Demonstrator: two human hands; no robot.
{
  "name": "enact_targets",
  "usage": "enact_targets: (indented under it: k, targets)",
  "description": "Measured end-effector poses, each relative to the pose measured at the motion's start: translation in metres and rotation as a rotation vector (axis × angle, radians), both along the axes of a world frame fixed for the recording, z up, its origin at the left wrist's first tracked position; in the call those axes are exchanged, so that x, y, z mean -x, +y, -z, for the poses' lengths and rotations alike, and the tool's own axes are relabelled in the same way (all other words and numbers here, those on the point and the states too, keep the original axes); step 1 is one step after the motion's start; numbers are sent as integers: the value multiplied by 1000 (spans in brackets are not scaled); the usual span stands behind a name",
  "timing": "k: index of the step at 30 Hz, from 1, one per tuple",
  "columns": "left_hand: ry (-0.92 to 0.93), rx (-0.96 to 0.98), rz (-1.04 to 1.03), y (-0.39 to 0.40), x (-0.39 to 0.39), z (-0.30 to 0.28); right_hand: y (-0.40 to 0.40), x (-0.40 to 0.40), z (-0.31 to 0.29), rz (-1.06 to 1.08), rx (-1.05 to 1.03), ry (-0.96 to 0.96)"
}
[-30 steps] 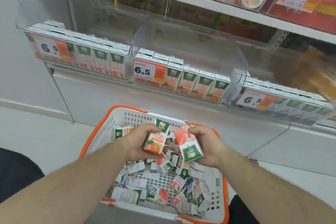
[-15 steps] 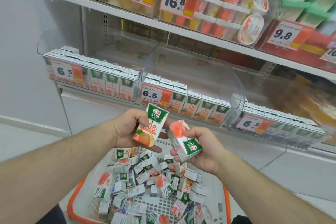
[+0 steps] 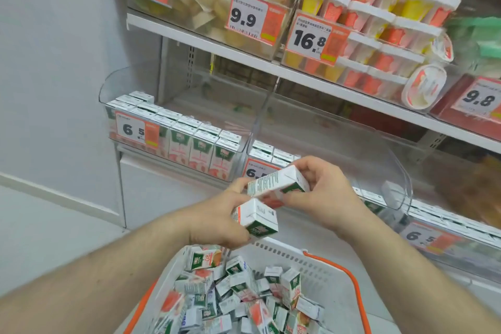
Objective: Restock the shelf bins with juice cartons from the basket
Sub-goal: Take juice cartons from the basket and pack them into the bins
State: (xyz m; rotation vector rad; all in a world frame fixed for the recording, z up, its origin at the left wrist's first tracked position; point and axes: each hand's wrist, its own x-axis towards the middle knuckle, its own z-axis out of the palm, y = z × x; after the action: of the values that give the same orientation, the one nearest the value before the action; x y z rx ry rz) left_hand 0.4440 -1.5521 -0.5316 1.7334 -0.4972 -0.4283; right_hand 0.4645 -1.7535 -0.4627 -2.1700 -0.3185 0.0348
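The left hand (image 3: 217,222) gripped one carton (image 3: 256,218) and the right hand (image 3: 320,192) another (image 3: 279,181), both above the basket (image 3: 336,268), just before the middle bin (image 3: 339,144); these looked light, stiff and smooth; best pinched across flat sides

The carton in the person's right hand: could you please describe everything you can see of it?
The upper carton is a small white paperboard juice box with fine print on its long side and a green and red printed face. The right hand grips it lying tilted in front of the middle bin, just above the lower carton in the left hand.
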Motion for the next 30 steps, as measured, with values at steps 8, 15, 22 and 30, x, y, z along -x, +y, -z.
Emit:
enact_targets:
  k: [8,15,22,30]
  targets:
    - [-403,-302,-100,36,-3,1,44,-6,-4,-176,170,-546]
    - [-167,-23,-55,61,8,-16,54,-20,-18,-359,190,-429]
    - [405,929,252,93,-14,-7,71,-42,-49,-694,133,-13]
    - [318,1086,255,89,-15,-14,78,-48,-36,-586,-171,40]
